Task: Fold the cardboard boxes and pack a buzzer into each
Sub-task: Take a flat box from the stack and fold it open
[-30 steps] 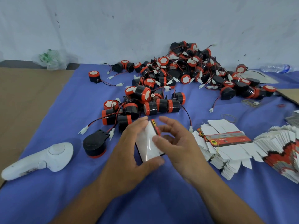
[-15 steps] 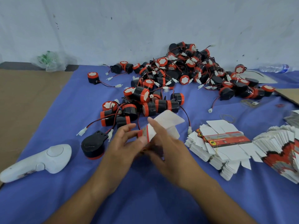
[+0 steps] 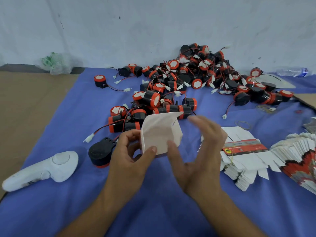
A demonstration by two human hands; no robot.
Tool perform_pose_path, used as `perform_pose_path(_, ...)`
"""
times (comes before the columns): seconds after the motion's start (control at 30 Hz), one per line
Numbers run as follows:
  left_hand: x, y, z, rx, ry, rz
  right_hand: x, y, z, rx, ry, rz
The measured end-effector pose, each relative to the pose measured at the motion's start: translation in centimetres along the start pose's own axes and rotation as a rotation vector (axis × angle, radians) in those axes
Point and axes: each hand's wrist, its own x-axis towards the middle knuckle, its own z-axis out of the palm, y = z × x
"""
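Observation:
My left hand [image 3: 130,158] pinches the lower edge of a white cardboard box [image 3: 159,132], half unfolded and held above the blue cloth. My right hand [image 3: 196,151] is beside the box on its right, fingers straight and blurred, its thumb touching the box's lower right corner. A heap of black and red buzzers [image 3: 196,77] with wires lies behind the box. One black buzzer [image 3: 100,153] stands just left of my left hand. Stacks of flat boxes [image 3: 242,161] lie to the right.
A white handheld controller [image 3: 42,170] lies at the near left on the blue cloth [image 3: 153,211]. Brown cardboard [image 3: 25,108] covers the floor to the left. A plastic bottle [image 3: 292,71] and a crumpled bag [image 3: 56,63] sit by the wall.
The box has opened up from a flat piece into a wider shape and risen. My right hand has let go of it and spread open to its right.

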Motion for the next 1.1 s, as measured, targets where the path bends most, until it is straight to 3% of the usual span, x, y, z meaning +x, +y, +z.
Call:
perform_pose_path(0.07,0.0,-0.1,-0.2,-0.022,-0.019,0.055,0.5,-0.2,-0.3,0.047,-0.100,0.356)
perform_pose_path(0.17,0.0,-0.5,-0.2,-0.048,-0.057,0.051,0.7,0.3,-0.4,0.504,-0.331,0.807)
perform_pose_path(0.37,0.0,-0.9,-0.2,-0.411,-0.050,-0.127,0.8,0.1,0.2,0.810,-0.348,1.099)
perform_pose_path(0.63,-0.1,-0.2,0.2,-0.642,-0.087,-0.172,0.7,0.9,-0.1,0.907,-0.280,1.131)
perform_pose_path(0.8,-0.1,-0.5,0.6,-0.493,-0.104,-0.197,0.4,1.3,0.4,0.735,-0.165,1.108)
perform_pose_path(0.97,-0.6,-0.8,1.0,-0.308,-0.148,-0.172,1.2,1.7,0.0,0.832,-0.044,1.241)
perform_pose_path(1.1,-0.2,-0.7,0.8,-0.438,-0.092,-0.247,0.7,1.1,0.6,0.845,-0.163,1.210)
